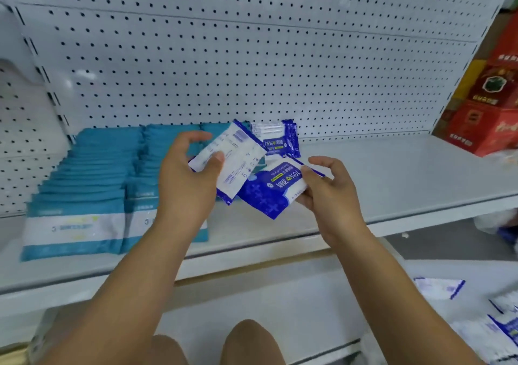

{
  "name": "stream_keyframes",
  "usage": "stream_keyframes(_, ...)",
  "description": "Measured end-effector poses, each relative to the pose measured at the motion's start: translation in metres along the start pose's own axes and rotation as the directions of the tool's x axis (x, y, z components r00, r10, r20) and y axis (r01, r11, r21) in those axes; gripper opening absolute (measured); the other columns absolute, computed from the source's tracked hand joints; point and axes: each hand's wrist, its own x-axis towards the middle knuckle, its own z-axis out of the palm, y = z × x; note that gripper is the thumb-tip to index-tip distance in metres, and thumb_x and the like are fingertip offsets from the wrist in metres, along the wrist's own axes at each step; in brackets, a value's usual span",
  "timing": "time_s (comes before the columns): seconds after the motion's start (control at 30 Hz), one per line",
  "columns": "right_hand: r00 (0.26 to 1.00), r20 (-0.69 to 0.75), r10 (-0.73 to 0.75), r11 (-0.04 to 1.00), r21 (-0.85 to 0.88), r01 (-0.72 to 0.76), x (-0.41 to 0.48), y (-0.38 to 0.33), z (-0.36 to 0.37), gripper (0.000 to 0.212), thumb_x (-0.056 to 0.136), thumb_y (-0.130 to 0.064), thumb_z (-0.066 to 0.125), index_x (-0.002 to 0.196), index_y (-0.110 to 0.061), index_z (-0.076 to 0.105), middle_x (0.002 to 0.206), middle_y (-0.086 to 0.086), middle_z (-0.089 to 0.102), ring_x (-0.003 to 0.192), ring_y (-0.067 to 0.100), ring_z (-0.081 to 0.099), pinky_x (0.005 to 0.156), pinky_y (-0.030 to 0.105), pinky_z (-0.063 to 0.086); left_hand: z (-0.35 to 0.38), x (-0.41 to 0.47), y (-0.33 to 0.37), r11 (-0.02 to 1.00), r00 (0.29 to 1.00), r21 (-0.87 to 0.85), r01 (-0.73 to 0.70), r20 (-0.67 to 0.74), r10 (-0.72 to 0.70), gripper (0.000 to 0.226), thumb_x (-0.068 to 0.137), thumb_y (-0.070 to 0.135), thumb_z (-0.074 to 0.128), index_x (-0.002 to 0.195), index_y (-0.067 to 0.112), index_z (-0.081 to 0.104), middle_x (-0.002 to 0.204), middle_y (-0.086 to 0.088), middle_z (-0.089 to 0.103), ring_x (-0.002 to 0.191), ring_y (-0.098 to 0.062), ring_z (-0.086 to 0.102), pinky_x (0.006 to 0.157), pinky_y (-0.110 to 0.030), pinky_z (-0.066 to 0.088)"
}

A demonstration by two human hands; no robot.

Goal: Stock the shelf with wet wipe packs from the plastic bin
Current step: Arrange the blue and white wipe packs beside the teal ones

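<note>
Looking down from the head view, a white metal shelf (392, 174) runs across the frame, backed by a white pegboard (252, 56) dotted with holes. Two rows of teal packs (84, 196) fill the shelf's left part, front edge to back panel. A few standing blue packs (283, 140) lean against the pegboard near the middle. Above the shelf, the left hand (185, 179) pinches a white-backed pack (238, 162) between thumb and curled fingers. Just beside it, the right hand (328, 190) grips a blue pack (269, 190) by its right edge; the two packs overlap. Red cartons (487, 106) are stacked at the far right, beyond the shelf's end. Loose packs (440, 287) lie at lower right, blurred, by a lower shelf (252, 294).
</note>
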Motion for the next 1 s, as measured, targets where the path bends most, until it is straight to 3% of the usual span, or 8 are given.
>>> stream_keyframes(0.07,1.000,0.008,-0.003,1.000,-0.003,0.003,0.019,-0.001,0.009,0.009,0.098,-0.009,0.063,0.107,-0.007,0.063,0.109,0.021,0.073,0.087,0.022,0.076,0.066,0.028,0.060,0.000,0.018,-0.005,0.999,0.999,0.032,-0.023,0.026,0.022,0.025,0.100,0.008,0.059,0.093,0.031,0.068,0.093,0.005,0.070,0.078,-0.016,0.067,0.064,-0.038,0.059)
stream_keyframes(0.17,0.999,0.035,0.011,1.000,0.007,-0.011,0.048,-0.004,0.022,0.017,0.097,-0.010,0.065,0.108,0.002,0.064,0.110,0.024,0.072,0.087,0.025,0.076,0.070,0.027,0.061,0.006,0.043,-0.012,0.999,0.997,0.045,0.031,0.066,-0.034,0.034,0.100,0.005,0.053,0.086,0.030,0.072,0.090,0.008,0.071,0.076,-0.019,0.065,0.077,-0.048,0.059)
stream_keyframes(0.43,0.983,0.104,-0.149,0.979,-0.127,0.162,0.125,-0.010,0.056,0.009,0.095,-0.011,0.069,0.103,-0.007,0.066,0.099,0.014,0.071,0.074,0.018,0.073,0.062,0.027,0.059,0.035,0.106,-0.025,0.998,0.997,0.044,-0.044,0.059,0.041,0.008,0.094,0.024,0.070,0.101,0.026,0.072,0.092,0.012,0.070,0.068,0.007,0.061,0.057,-0.007,0.045)
stream_keyframes(0.57,0.968,0.143,-0.206,0.963,-0.149,0.227,0.161,-0.004,0.068,0.013,0.094,-0.013,0.071,0.106,-0.010,0.066,0.103,0.012,0.070,0.090,0.025,0.074,0.074,0.038,0.063,0.053,0.132,-0.037,0.993,0.996,0.087,-0.084,0.008,0.084,0.023,0.090,0.028,0.076,0.111,0.023,0.067,0.111,0.002,0.068,0.092,-0.011,0.064,0.071,-0.013,0.048)
stream_keyframes(0.7,0.946,0.211,-0.248,0.939,-0.187,0.288,0.183,0.007,0.071,0.029,0.095,-0.014,0.070,0.119,-0.025,0.059,0.103,0.003,0.075,0.086,0.020,0.076,0.063,0.030,0.061,0.061,0.142,-0.052,0.971,0.992,0.206,-0.118,-0.030,0.126,0.054,0.088,0.037,0.078,0.133,0.018,0.057,0.131,0.001,0.054,0.112,-0.014,0.057,0.089,-0.021,0.042)
stream_keyframes(0.77,0.954,0.231,-0.192,0.967,-0.122,0.225,0.188,0.014,0.071,0.039,0.094,-0.020,0.072,0.126,-0.032,0.054,0.102,-0.001,0.078,0.085,0.019,0.076,0.063,0.031,0.060,0.060,0.144,-0.053,0.971,0.990,0.208,-0.118,-0.045,0.130,0.058,0.086,0.042,0.079,0.134,0.019,0.056,0.129,0.004,0.053,0.113,-0.013,0.055,0.093,-0.023,0.043)
stream_keyframes(0.9,0.964,0.248,-0.098,0.995,-0.004,0.103,0.189,0.021,0.077,0.049,0.079,-0.030,0.080,0.121,-0.019,0.059,0.102,0.006,0.077,0.085,0.022,0.077,0.074,0.039,0.062,0.058,0.145,-0.052,0.998,0.999,0.049,0.035,0.023,-0.036,0.044,0.079,0.049,0.083,0.113,0.027,0.066,0.112,0.009,0.068,0.098,-0.016,0.069,0.088,-0.033,0.057)
stream_keyframes(1.0,0.933,0.349,-0.091,0.995,0.064,0.073,0.181,0.019,0.081,0.045,0.069,-0.031,0.080,0.106,-0.013,0.061,0.089,0.006,0.078,0.075,0.021,0.076,0.064,0.032,0.061,0.058,0.145,-0.051,0.988,0.985,-0.072,0.134,0.117,-0.125,0.030,0.082,0.038,0.083,0.104,0.022,0.071,0.101,0.002,0.076,0.085,-0.013,0.076,0.070,-0.028,0.063)
